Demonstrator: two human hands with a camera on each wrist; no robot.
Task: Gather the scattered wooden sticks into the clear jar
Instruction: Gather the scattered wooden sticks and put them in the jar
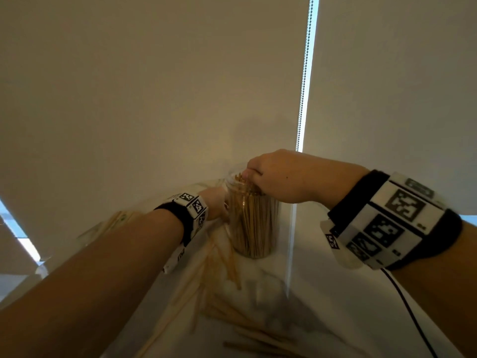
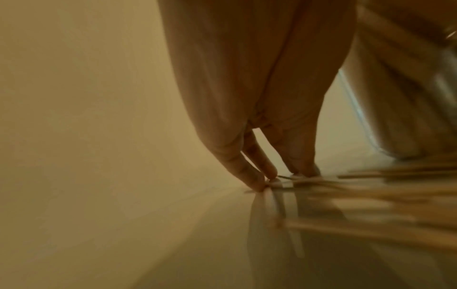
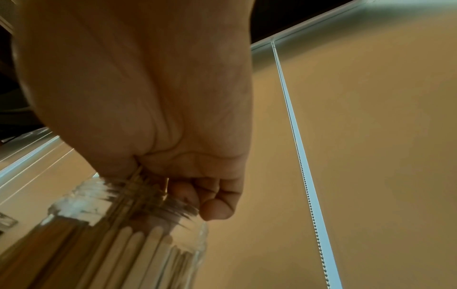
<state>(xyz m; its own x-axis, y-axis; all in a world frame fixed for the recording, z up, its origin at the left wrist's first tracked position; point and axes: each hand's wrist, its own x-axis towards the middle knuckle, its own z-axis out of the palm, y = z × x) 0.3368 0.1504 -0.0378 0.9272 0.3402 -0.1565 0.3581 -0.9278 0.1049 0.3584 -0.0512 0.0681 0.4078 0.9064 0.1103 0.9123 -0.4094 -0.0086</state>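
Clear jar (image 1: 254,220): upright, far centre of table (image 1: 335,306), packed with vertical wooden sticks (image 1: 251,223). Right hand (image 1: 278,177) curls around sticks at its mouth. Left hand (image 2: 247,117), fingers extended, presses loose sticks (image 1: 222,288) lying near-to-far, left of jar.

It looked like an ordinary indoor room, a home or an office; which one could not be told. Two pale roller blinds (image 1: 154,86) were drawn down over windows that met at a corner, with a beaded pull chain (image 1: 304,81) hanging in the bright gap between them at about 12 o'clock. Daylight leaked in at the blinds' lower edges. Below them lay a glossy white bench (image 1: 322,293), marbled with grey, set into that corner.
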